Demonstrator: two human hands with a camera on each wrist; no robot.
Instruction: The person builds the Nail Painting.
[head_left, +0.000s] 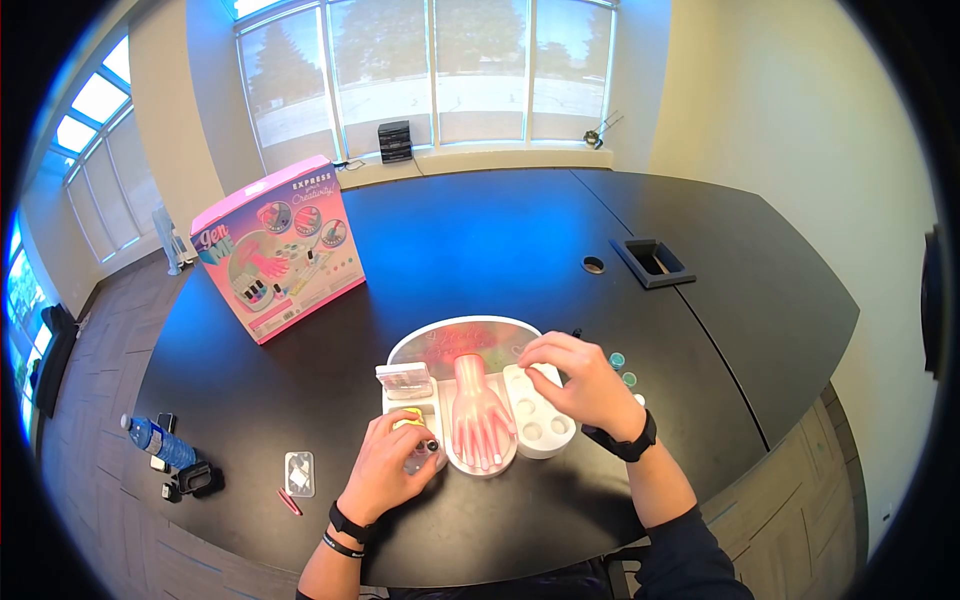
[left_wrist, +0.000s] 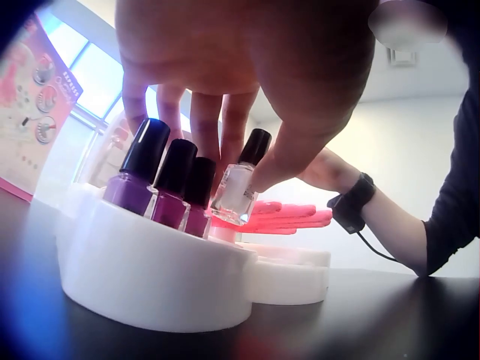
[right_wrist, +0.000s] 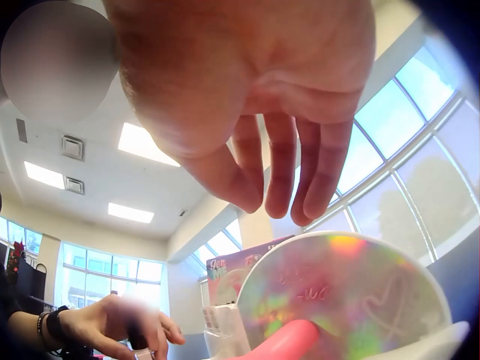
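A pink model hand [head_left: 478,415] lies on a white nail station with an iridescent round back panel [right_wrist: 345,292]. My left hand [head_left: 388,462] pinches a clear bottle with a black cap [left_wrist: 236,187] between thumb and fingers, at the station's left part. Bottles of purple polish [left_wrist: 131,187] stand in the white holder [left_wrist: 157,274] beside it. My right hand [head_left: 575,375] hovers by the white tray with round wells [head_left: 548,443], fingers bent downward; nothing shows between them in the right wrist view [right_wrist: 277,180].
A pink product box [head_left: 285,255] stands at the back left. A water bottle [head_left: 160,442], a clear case [head_left: 299,474] and a pink tool [head_left: 290,502] are on the left. Small teal jars [head_left: 617,360] sit right of the station. A socket opening [head_left: 655,262] is farther back.
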